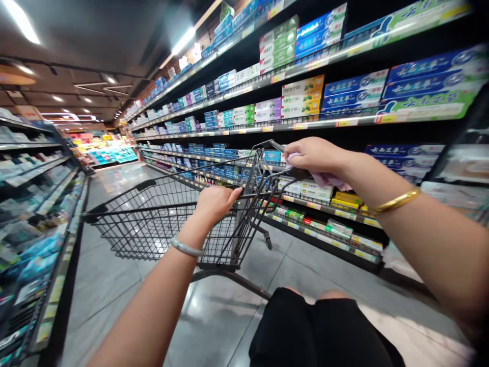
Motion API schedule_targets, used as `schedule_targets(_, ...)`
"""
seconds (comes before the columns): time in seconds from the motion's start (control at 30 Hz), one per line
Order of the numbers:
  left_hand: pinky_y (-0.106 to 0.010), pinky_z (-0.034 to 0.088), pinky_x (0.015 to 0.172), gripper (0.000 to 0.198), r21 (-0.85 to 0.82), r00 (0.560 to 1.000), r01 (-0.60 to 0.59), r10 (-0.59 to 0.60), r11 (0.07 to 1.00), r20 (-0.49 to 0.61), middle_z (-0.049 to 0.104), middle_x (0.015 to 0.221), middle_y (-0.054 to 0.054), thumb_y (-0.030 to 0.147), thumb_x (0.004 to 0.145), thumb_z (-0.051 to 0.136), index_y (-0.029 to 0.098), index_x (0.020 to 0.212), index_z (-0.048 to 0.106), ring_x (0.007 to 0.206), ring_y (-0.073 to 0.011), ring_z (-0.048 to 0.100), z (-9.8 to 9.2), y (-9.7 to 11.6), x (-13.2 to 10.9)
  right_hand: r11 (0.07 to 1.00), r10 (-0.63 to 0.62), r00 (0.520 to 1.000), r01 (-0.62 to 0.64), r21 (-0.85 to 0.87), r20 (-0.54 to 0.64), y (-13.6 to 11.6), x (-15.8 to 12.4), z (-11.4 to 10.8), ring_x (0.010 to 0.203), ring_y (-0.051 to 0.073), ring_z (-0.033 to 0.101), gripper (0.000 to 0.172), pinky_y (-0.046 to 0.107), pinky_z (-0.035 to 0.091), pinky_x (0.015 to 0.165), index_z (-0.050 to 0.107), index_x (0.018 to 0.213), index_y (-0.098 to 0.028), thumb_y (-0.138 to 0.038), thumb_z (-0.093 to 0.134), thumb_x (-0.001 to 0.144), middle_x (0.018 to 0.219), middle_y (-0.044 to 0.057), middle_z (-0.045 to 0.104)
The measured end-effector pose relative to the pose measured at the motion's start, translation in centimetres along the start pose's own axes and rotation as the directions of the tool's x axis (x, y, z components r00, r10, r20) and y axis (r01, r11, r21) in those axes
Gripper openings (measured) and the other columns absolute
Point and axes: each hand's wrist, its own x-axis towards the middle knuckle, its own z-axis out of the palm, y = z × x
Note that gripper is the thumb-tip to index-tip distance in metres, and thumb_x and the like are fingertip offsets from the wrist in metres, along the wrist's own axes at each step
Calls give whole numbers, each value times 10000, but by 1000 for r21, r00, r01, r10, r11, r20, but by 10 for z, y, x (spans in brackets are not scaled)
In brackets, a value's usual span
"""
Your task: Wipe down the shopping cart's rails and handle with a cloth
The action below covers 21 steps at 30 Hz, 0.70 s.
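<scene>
A dark wire shopping cart (168, 214) stands in front of me, turned so that its basket points to the left. My left hand (217, 205) is closed over the basket's near top rim, thumb lying along the bar. At the cart's handle end, my right hand (315, 153) is closed, with a pale purple cloth (329, 179) bunched under its palm and fingers. The cloth and hand hide most of the handle there. Bare mesh shows through the basket's sides and bottom.
Long shelves (244, 130) of boxed toothpaste run along the right. Another shelf (36, 178) with small packaged goods lines the left. Grey floor tiles (214, 316) lie between them. A brightly lit display (109, 153) stands at the aisle's far end.
</scene>
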Motion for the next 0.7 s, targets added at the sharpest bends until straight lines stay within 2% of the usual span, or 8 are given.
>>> schedule_targets(0.17,-379,454,689,879,45,999,-11,9,999,43,713,715,-191,582,1020,61,150,695,755,772,-305,706,2,25,10,967,66,998,-64,-248,2,14,-13,-11,409,151,504,236,298,350,550,712,894,-198,-289,495,883,437,-21,512)
schedule_targets(0.23,-393,456,679,884,57,999,-17,15,998,37,706,701,-205,560,1023,62,126,723,772,763,-321,711,4,42,11,924,-1,996,-33,-381,-90,19,-15,-7,506,167,569,220,305,365,596,719,882,-185,-251,510,862,535,17,604)
schedule_targets(0.3,-402,457,672,875,65,999,-38,36,997,23,711,716,-216,548,1027,76,107,770,787,767,-336,718,5,58,11,873,-128,966,3,-487,-224,26,-18,4,662,196,633,204,316,385,653,724,883,-172,-222,530,844,717,69,701)
schedule_targets(0.4,-402,451,651,863,74,997,-77,78,994,-3,719,729,-219,528,1033,77,102,802,792,760,-347,722,2,80,11,849,-346,838,89,-520,-422,40,-27,33,864,238,657,198,347,436,753,716,918,-175,-193,529,857,935,103,736)
schedule_targets(0.5,-385,437,619,842,81,993,-114,116,990,-27,732,737,-191,511,1041,63,139,803,780,726,-336,723,-1,99,11,813,-555,618,260,-521,-557,59,-39,63,965,253,646,164,391,481,869,705,951,-195,-191,570,858,1036,99,737)
schedule_targets(0.57,-369,427,600,804,96,988,-142,147,985,-48,741,748,-168,499,1049,69,163,820,763,711,-326,726,-2,110,12,704,-689,567,379,-601,-450,73,-45,73,1025,255,642,155,408,488,914,701,989,-217,-204,579,894,1083,83,740)
schedule_targets(0.63,-357,417,582,758,120,983,-160,170,980,-72,742,748,-154,479,1056,82,173,844,743,698,-320,728,-2,122,12,630,-747,551,409,-660,-371,87,-47,72,1063,258,640,156,419,492,938,697,1028,-231,-209,592,914,1132,76,737)
schedule_targets(0.7,-352,410,566,723,141,979,-167,181,976,-90,737,736,-145,460,1059,91,175,858,725,679,-320,726,-1,133,14,675,-710,541,339,-655,-451,102,-45,62,1086,267,639,192,432,500,953,688,1070,-231,-186,610,900,1173,87,724)
